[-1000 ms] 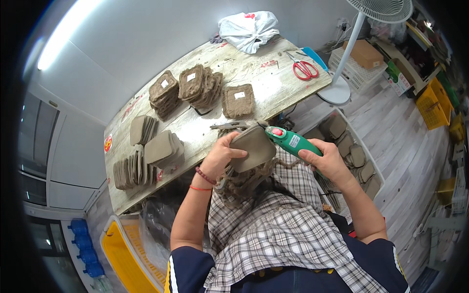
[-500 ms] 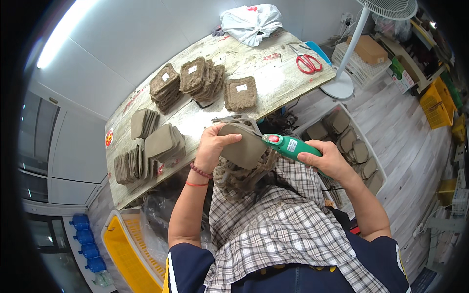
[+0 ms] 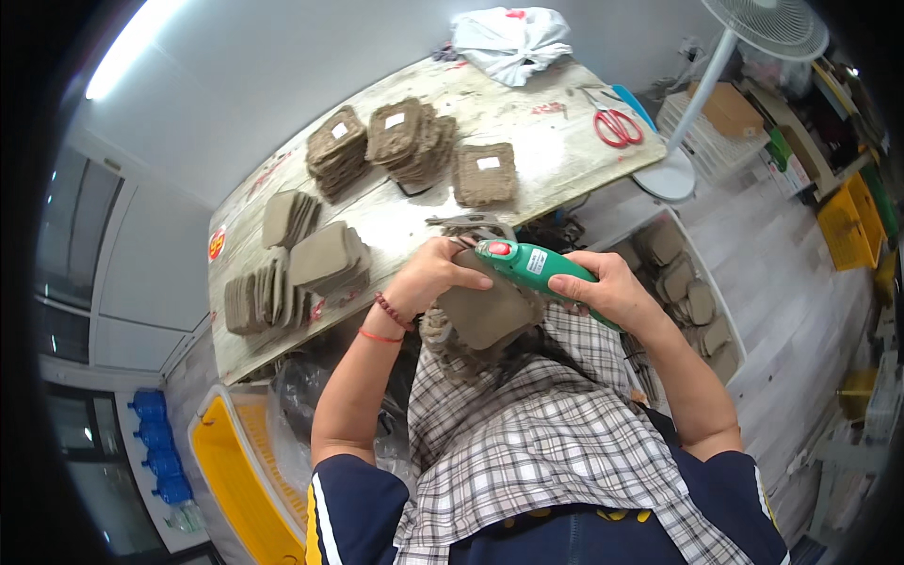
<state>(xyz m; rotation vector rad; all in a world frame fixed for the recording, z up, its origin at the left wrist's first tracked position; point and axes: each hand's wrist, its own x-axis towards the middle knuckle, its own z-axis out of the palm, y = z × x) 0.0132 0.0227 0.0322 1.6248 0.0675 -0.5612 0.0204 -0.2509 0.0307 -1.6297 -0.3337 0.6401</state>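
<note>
My left hand point(image 3: 435, 273) pinches a taupe, round-cornered fabric pad point(image 3: 488, 311) between thumb and fingers above my lap. In my right hand point(image 3: 614, 290) is a green handheld electric cutter point(image 3: 539, 266) with a red button. Its head lies at the pad's far edge, close to my left fingertips; the blade is hidden. A trimmed-looking strip point(image 3: 471, 224) loops out beyond the pad. Below it, more scraps point(image 3: 450, 344) hang over the checked apron point(image 3: 527, 428).
The worn table point(image 3: 556, 155) bears stacks of smooth pads point(image 3: 325, 256), fuzzy brown pads point(image 3: 405, 134), red-handled scissors point(image 3: 617, 126) and a white bag point(image 3: 511, 45). A bin of pads point(image 3: 697, 292) stands right, a yellow basket point(image 3: 231, 466) lower left, a fan point(image 3: 665, 179) far right.
The cutter has moved left along the pad's far edge, toward my left fingers. The pad has shifted slightly nearer to me and turned. The whole view has shifted a little.
</note>
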